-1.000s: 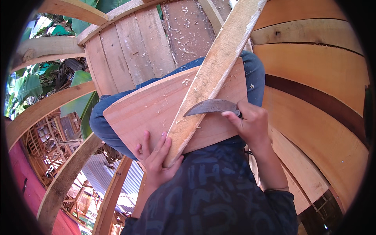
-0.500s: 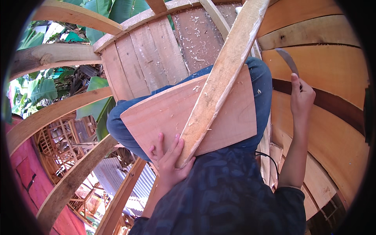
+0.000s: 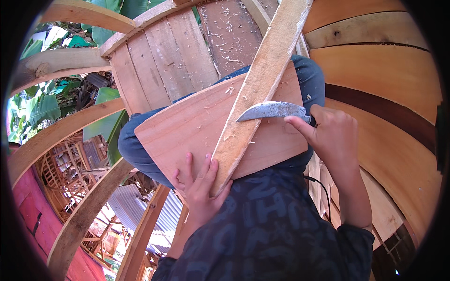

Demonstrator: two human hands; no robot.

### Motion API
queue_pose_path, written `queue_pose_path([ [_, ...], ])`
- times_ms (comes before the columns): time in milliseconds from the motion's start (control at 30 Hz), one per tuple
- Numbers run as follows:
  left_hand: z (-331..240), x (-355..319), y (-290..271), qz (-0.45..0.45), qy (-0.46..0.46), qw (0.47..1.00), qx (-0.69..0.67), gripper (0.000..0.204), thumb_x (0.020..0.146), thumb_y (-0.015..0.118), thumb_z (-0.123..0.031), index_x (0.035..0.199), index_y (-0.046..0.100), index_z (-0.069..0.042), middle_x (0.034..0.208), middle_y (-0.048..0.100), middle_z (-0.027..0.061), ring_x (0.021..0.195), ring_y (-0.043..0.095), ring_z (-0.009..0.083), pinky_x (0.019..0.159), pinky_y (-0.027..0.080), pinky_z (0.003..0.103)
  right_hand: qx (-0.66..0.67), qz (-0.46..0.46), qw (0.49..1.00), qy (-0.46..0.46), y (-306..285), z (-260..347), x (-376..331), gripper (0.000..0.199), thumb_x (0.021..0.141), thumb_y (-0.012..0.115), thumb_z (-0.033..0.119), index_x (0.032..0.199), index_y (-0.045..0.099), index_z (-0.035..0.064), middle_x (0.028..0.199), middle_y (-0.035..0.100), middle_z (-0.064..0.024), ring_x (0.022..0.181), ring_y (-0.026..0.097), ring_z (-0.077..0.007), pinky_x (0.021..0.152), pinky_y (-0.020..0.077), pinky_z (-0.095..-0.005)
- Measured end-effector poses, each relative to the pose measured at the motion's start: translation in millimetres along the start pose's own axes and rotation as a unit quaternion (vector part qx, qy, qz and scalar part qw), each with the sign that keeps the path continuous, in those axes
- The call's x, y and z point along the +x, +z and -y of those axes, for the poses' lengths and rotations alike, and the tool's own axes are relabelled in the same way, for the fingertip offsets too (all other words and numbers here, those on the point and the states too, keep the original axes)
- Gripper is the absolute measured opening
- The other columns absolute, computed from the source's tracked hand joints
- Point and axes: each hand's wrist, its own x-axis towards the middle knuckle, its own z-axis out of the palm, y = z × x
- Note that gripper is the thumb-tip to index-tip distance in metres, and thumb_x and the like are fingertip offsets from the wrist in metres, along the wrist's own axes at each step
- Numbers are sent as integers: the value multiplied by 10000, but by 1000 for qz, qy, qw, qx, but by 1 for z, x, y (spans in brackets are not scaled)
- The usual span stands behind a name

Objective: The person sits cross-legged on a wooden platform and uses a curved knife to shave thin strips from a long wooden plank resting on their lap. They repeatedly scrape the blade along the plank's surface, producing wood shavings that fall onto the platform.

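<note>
A long wooden strip (image 3: 250,99) with rough, whittled edges lies slantwise across a flat wooden board (image 3: 187,126) on my lap. Its lower end is held by my left hand (image 3: 202,184), fingers along one side and thumb at the other, the fingers also resting on the board. My right hand (image 3: 333,136) is closed round the handle of a curved knife (image 3: 272,110), mostly hidden in the fist. The blade, grey and spotted, reaches leftward over the middle of the strip; whether it touches the wood I cannot tell.
Wood shavings are scattered on the plank floor (image 3: 176,56) ahead. A plank wall (image 3: 379,70) stands close on my right. Curved open beams (image 3: 70,126) line the left, with leaves and corrugated sheets (image 3: 129,206) beyond them. A black cable (image 3: 324,189) hangs by my right side.
My right hand has brought the knife from out by the right wall, down and left, over the strip. My left hand keeps its hold; the view has shifted slightly.
</note>
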Motion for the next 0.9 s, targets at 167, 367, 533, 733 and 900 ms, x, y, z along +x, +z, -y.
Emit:
queue_pose_path([
  [167, 6, 3, 4, 14, 1, 1000, -23, 660, 715, 827, -274, 1319, 586, -157, 1338, 596, 55, 1406, 341, 335, 1084, 73, 520, -11, -43, 999, 5, 22, -11, 6, 613, 758, 660, 644, 609, 571, 56, 519, 546, -116, 479, 578, -297, 453, 438, -381],
  [367, 16, 7, 12, 9, 11, 999, -30, 700, 698, 837, -272, 1336, 569, -171, 1358, 581, 38, 1407, 341, 329, 1078, 81, 517, -36, -53, 998, -9, 32, -12, 17, 638, 762, 648, 660, 593, 553, 52, 545, 555, -121, 518, 588, -299, 481, 451, -385],
  [533, 22, 4, 18, 1, 22, 999, -35, 753, 653, 864, -264, 1333, 569, -130, 1372, 570, 53, 1408, 339, 344, 1085, 86, 520, -67, -99, 977, 178, 28, -57, 37, 700, 851, 523, 686, 636, 568, 22, 565, 546, -164, 587, 594, -337, 562, 455, -422],
  [733, 23, 7, 25, -5, 11, 999, -51, 720, 635, 863, -247, 1300, 603, -155, 1359, 581, 56, 1403, 352, 341, 1082, 93, 517, 61, -66, 980, 180, -13, -36, 13, 623, 884, 595, 561, 662, 536, -19, 581, 508, -218, 550, 530, -377, 540, 404, -441],
  [900, 28, 2, 20, -40, 43, 998, -29, 750, 592, 875, -253, 1281, 598, -152, 1285, 562, 99, 1264, 435, 346, 1028, 178, 510, 191, -27, 979, 70, 36, 0, -17, 557, 874, 651, 484, 656, 524, -13, 554, 488, -204, 496, 503, -375, 477, 376, -423],
])
